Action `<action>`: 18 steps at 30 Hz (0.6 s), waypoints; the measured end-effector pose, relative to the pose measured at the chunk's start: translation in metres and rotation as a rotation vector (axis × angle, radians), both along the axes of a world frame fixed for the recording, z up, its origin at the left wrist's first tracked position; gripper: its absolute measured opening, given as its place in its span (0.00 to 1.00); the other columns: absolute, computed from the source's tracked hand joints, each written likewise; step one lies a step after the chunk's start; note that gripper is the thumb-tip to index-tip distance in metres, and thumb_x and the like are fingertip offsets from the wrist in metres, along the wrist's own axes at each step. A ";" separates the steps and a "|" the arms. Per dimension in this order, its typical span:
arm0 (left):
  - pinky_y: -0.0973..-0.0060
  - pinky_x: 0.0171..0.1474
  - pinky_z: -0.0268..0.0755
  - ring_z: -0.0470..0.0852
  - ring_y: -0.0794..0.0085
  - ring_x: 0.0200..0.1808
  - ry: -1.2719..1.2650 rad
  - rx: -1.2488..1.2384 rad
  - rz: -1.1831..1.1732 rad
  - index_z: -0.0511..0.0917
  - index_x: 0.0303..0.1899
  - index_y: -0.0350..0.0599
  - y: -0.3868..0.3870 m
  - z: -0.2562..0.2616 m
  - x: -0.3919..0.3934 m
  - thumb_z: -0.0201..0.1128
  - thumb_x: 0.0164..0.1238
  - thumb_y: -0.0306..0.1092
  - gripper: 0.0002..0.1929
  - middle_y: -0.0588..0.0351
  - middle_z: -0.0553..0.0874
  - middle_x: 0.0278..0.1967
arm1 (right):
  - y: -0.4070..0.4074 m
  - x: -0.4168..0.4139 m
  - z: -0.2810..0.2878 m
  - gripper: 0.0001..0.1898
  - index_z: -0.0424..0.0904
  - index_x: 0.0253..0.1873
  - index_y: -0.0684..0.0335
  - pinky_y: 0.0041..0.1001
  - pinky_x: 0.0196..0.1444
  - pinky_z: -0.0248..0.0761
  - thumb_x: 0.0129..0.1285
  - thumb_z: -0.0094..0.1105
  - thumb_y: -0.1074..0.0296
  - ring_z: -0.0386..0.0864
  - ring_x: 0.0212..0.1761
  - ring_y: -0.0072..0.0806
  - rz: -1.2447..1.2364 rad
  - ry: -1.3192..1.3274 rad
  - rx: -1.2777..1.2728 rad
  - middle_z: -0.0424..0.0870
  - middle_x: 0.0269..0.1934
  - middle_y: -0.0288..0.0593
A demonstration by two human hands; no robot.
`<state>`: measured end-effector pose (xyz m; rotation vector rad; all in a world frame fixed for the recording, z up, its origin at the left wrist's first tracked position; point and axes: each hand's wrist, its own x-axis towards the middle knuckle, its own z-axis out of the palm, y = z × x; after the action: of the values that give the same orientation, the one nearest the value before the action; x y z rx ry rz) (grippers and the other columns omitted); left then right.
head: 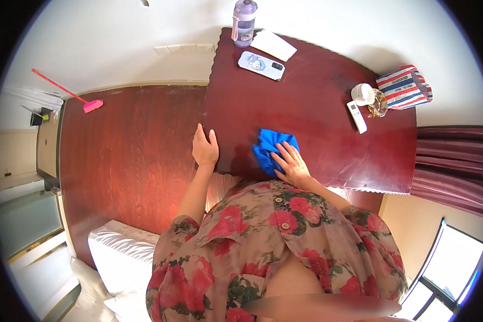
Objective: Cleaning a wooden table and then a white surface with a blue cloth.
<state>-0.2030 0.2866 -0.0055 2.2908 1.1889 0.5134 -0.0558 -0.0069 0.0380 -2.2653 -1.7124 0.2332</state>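
Observation:
A crumpled blue cloth (pixel 268 151) lies on the dark red tabletop (pixel 306 100), near the edge closest to me. My right hand (pixel 293 166) is pressed over the cloth's right side, fingers spread, holding it against the surface. Beside the table's left edge is my left hand (pixel 205 149), its thumb apart from the fingers and nothing visible in it. Whether its palm grips the edge is hidden. A darker, wet-looking patch shows on the wood just left of the cloth.
Along the back stand a purple water bottle (pixel 244 24), white paper (pixel 274 45) and a patterned phone (pixel 261 65). To the right are a white remote control (pixel 357 117), a white roll (pixel 362 94), a glass ashtray (pixel 378 103) and a striped bag (pixel 403 88). A pink broom (pixel 92 105) leans left.

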 end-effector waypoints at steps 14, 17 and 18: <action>0.58 0.70 0.67 0.74 0.50 0.69 0.016 -0.071 0.016 0.67 0.72 0.42 0.004 0.004 -0.004 0.50 0.78 0.51 0.30 0.43 0.76 0.68 | 0.010 -0.005 -0.005 0.33 0.70 0.72 0.54 0.53 0.80 0.47 0.63 0.65 0.51 0.49 0.81 0.55 0.059 0.074 -0.076 0.56 0.77 0.55; 0.59 0.70 0.67 0.73 0.51 0.69 0.034 -0.077 0.023 0.67 0.72 0.42 0.003 0.007 0.001 0.49 0.79 0.53 0.30 0.43 0.76 0.68 | 0.032 -0.004 -0.005 0.32 0.70 0.72 0.54 0.53 0.80 0.46 0.64 0.63 0.51 0.49 0.81 0.55 0.045 0.062 -0.062 0.57 0.77 0.56; 0.59 0.70 0.66 0.73 0.51 0.70 0.037 -0.099 0.025 0.66 0.73 0.42 0.004 0.008 0.004 0.47 0.79 0.53 0.31 0.43 0.75 0.69 | 0.040 -0.001 -0.006 0.32 0.70 0.71 0.54 0.53 0.80 0.47 0.64 0.63 0.52 0.50 0.81 0.55 0.038 0.065 -0.050 0.57 0.77 0.56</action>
<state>-0.1990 0.2910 0.0022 2.2128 1.2342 0.4133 -0.0570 0.0329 0.0318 -2.2356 -1.7356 0.3576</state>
